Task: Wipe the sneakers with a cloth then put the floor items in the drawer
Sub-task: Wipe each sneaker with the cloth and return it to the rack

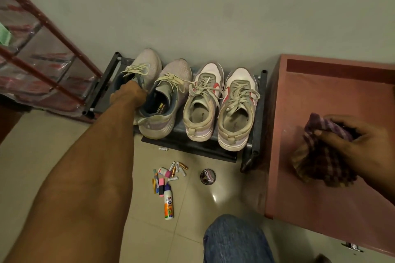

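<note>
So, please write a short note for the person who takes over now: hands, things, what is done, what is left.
Left hand grips the collar of the leftmost sneaker on the shoe rack.
Right hand holds the checked cloth above the pink cabinet.
On the floor: batteries, glue bottle, polish tin.
Done: cloth taken; whether any wiping is done cannot be told.
Left: wipe sneakers, then put floor items in the drawer.

four sneakers (198, 100) on the rack, one checked cloth (320, 156), one glue bottle (168, 204), one polish tin (208, 176), plus roughly seven loose batteries (178, 168) on the floor
</note>
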